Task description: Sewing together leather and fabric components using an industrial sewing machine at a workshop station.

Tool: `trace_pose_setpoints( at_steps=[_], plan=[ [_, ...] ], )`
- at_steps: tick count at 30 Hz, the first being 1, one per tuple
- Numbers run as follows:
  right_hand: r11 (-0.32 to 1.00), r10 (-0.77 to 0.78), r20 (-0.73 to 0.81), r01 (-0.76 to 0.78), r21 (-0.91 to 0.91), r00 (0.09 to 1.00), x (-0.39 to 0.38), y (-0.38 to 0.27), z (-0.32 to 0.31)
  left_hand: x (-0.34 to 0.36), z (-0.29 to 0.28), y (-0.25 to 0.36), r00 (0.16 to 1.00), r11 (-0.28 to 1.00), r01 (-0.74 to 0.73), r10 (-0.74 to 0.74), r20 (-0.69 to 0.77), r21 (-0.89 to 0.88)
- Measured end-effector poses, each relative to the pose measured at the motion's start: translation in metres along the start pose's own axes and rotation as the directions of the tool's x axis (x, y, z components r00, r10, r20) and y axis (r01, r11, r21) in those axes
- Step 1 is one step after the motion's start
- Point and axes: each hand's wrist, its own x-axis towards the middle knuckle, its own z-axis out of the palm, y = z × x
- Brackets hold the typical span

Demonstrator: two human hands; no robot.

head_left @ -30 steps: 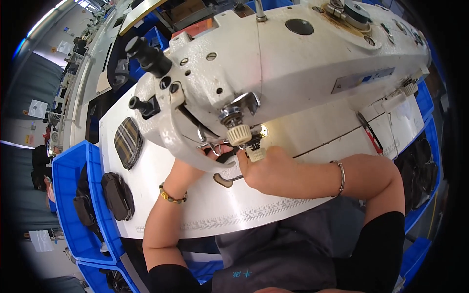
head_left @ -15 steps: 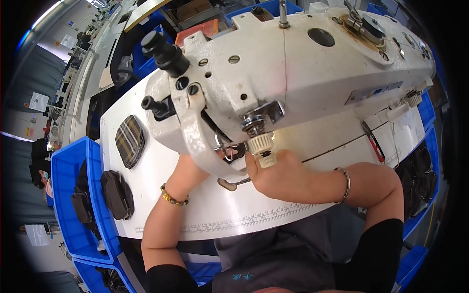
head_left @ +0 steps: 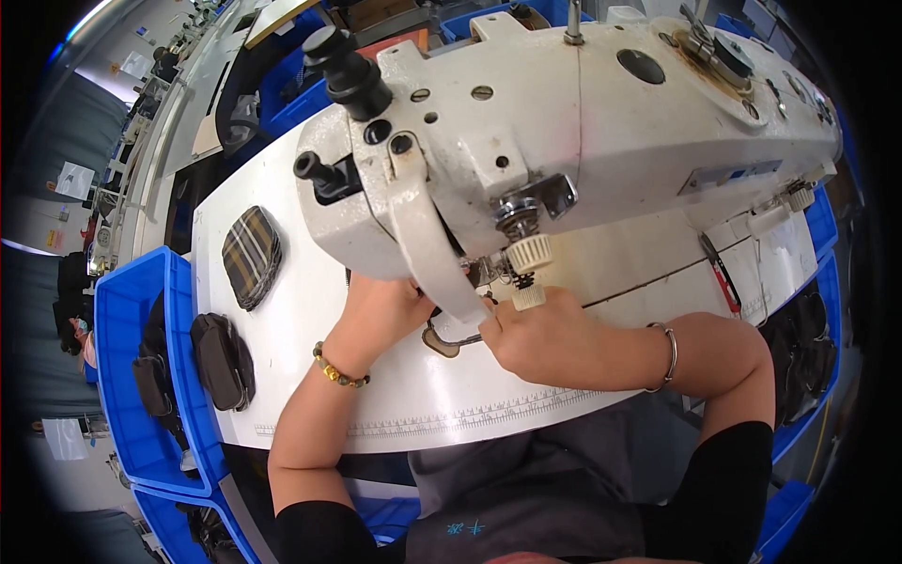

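Note:
A white sewing machine [head_left: 639,132] stands over the pale work table, and both of my hands are by its needle area. My left hand [head_left: 381,310] is left of the curved white arm at the machine's front, its fingertips mostly hidden behind it. My right hand [head_left: 545,338] lies below the cream tension knobs, fingers curled in and closed; whatever is between them is hidden. Between the hands, a small tan, dark-edged tab [head_left: 440,344] lies on the table, with a dark strip running from it toward my right fingers.
On the table's left lie a plaid fabric piece [head_left: 252,258] and a dark padded piece [head_left: 223,362]. Blue bins [head_left: 115,338] holding dark pieces flank the table. A red-and-black cutter [head_left: 722,274] lies at the right. A printed ruler [head_left: 470,415] follows the front edge.
My left hand has drawn back a little from the needle area, and its fingers are bent closer together. The right hand has barely moved. The machine sits farther right in the picture.

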Motion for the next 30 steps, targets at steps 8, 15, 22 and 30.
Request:
trace_pose_setpoints(
  at_steps=[8, 15, 22, 30],
  plan=[
    [0.998, 0.021, 0.038, -0.023, 0.052, 0.999, 0.005, 0.015, 0.004, 0.002, -0.001, 0.002, 1.000, 0.999, -0.023, 0.024, -0.020, 0.024],
    [0.999, 0.000, -0.070, 0.003, 0.042, 0.998, -0.005, 0.024, 0.043, 0.001, 0.003, 0.010, 0.994, 0.992, 0.105, -0.106, 0.009, 0.072],
    [0.998, -0.058, -0.064, 0.060, 0.028, 0.996, -0.005, 0.024, 0.045, 0.002, 0.004, 0.015, 0.991, 0.980, 0.135, -0.131, -0.037, 0.148],
    [0.996, -0.084, -0.058, 0.084, 0.004, 0.995, -0.011, 0.023, 0.045, 0.002, 0.003, 0.014, 0.999, 0.985, 0.041, -0.035, -0.040, 0.166]
  ],
)
